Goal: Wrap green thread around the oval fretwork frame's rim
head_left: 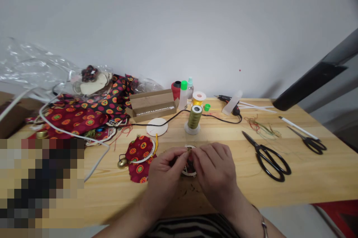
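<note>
My left hand (169, 169) and my right hand (216, 165) meet at the front middle of the table, thumbs and fingertips pinched close together. What sits between the fingertips is too small to make out. Just beneath them is a small round piece with a white rim (189, 174) and dark patterned fabric inside, largely covered by my fingers. To the left of my left hand lie red fabric pieces (140, 148) with a flower print, a white curved edge and a brass bell (122, 162). A spool of olive thread (195, 118) stands upright beyond my hands.
Large black scissors (268, 158) and smaller scissors (310, 143) lie to the right. Behind are a glue gun (228, 100), an open cardboard box (153, 105), a green-capped bottle (183, 96) and yellow thread (198, 99). Printed fabric (81, 109) and a white cable (72, 133) occupy the left.
</note>
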`<state>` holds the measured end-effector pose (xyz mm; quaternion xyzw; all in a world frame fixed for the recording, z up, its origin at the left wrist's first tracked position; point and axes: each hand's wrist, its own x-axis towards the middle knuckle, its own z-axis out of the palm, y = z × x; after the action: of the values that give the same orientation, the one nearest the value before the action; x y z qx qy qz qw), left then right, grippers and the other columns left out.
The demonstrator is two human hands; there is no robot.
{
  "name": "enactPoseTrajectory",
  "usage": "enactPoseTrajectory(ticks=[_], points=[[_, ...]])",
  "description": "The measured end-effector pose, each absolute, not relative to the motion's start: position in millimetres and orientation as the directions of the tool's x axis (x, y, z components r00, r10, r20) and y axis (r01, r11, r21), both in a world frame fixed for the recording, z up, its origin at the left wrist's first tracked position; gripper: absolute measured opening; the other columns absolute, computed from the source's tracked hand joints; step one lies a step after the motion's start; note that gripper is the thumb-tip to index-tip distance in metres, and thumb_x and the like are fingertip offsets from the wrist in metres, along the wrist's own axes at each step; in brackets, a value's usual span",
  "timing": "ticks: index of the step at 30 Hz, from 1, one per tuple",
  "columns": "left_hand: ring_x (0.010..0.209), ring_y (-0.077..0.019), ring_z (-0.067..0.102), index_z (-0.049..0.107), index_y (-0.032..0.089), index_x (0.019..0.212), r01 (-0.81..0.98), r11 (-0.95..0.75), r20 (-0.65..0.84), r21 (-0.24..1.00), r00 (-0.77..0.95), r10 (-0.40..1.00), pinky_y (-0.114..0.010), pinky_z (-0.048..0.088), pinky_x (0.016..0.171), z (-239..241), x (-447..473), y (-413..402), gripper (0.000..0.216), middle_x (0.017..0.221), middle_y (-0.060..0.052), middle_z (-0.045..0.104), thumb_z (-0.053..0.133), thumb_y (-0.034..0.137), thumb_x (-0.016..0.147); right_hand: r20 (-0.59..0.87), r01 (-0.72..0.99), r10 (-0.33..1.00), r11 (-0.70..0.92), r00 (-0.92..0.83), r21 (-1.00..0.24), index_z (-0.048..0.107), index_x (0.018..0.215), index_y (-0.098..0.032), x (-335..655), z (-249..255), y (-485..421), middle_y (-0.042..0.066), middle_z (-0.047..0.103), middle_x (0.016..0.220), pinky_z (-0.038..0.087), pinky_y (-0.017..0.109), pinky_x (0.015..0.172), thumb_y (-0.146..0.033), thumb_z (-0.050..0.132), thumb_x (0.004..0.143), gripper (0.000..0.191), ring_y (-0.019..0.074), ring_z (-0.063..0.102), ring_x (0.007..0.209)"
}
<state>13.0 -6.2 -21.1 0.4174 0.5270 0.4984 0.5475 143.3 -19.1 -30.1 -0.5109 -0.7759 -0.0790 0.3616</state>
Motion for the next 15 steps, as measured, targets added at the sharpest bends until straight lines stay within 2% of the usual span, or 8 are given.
enactPoseTrajectory(ticks=[4,9,12,15], points=[[0.063,-0.0176,0.064,0.076,0.019,0.066,-0.087,0.187,-0.19,0.979,-0.033,0.981,-0.023,0.052,0.06,-23.8,12.0,-5.8,0.004,0.065,-0.002,0.073,0.073,0.022,0.064,0.582,0.793,0.803,0.437,-0.132,-0.423,0.061,0.08,-0.015,144.1,-29.4,-16.8,0.007,0.063,0.074,0.039,0.034,0.066,-0.01,0.048,0.086,0.014,0.02,0.051,0.072],[0.065,-0.0186,0.064,0.076,0.018,0.068,-0.077,0.2,-0.202,0.977,-0.019,0.979,-0.024,0.051,0.062,-25.3,10.5,-5.8,0.007,0.066,-0.003,0.074,0.074,0.024,0.064,0.413,0.606,0.909,0.359,-0.055,-0.71,0.06,0.081,-0.018,147.3,-29.9,-16.1,0.005,0.062,0.079,0.044,0.031,0.069,-0.011,0.05,0.084,0.013,0.0186,0.054,0.077],[0.065,-0.019,0.065,0.076,0.018,0.068,-0.094,0.226,-0.229,0.97,-0.023,0.973,-0.025,0.051,0.062,-25.5,10.3,-5.7,0.008,0.067,-0.004,0.074,0.074,0.025,0.063,0.282,0.454,0.959,0.256,-0.013,-0.853,0.061,0.08,-0.019,147.3,-29.2,-15.6,0.003,0.063,0.077,0.047,0.028,0.067,-0.015,0.051,0.084,0.011,0.0163,0.057,0.074],[0.067,-0.0199,0.065,0.076,0.018,0.07,-0.134,0.266,-0.27,0.955,-0.014,0.963,-0.027,0.052,0.063,-25.8,10.1,-5.1,0.011,0.071,-0.005,0.075,0.074,0.026,0.063,0.128,0.298,0.992,0.123,-0.005,-0.946,0.061,0.077,-0.019,145.1,-26.3,-14.7,0.001,0.064,0.072,0.048,0.025,0.06,-0.019,0.053,0.082,0.01,0.0142,0.058,0.066]])
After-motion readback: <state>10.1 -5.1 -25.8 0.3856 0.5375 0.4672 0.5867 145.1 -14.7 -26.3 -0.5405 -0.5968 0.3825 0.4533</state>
